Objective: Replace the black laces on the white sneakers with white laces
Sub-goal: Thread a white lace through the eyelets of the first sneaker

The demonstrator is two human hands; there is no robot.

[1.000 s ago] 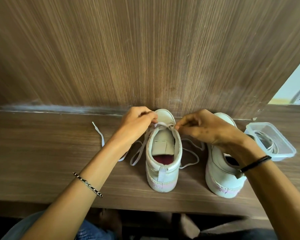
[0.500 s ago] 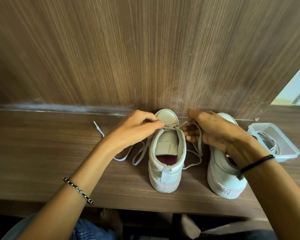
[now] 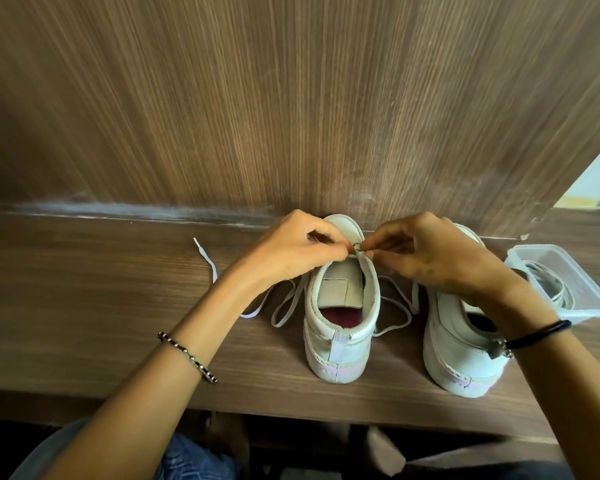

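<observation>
Two white sneakers on the wood surface (image 3: 101, 289), both w/ heel toward me and toe toward the wall panel (image 3: 291, 98). Long axes run near-to-far, roughly parallel, and both sit upright on their soles.

The centre sneaker (image 3: 340, 320) is the one I'm working. Its toe is right up at the panel; can't tell if it touches. The tongue is visible, w/ dark red lining inside.

The second sneaker (image 3: 461, 344) is just beside it on the right, partly under my right forearm.

Left hand (image 3: 291, 251): fingers curled, thumb and forefinger pinching the white lace (image 3: 284, 303) above the tongue. Right hand (image 3: 437, 258): same, pinching the lace from the other side. The fingertips of both nearly meet over the eyelets.

One lace tail loops on the surface left of the centre sneaker, its tip lying further left and well clear. The other tail loops between the two sneakers.

A clear plastic tub (image 3: 561, 282) sits far right w/o a lid, near the second sneaker. A pale coiled lace (image 3: 548, 289) lies inside it.

I see a beaded bracelet (image 3: 187, 355) on the left wrist and a black band (image 3: 537, 337) on the right.
</observation>
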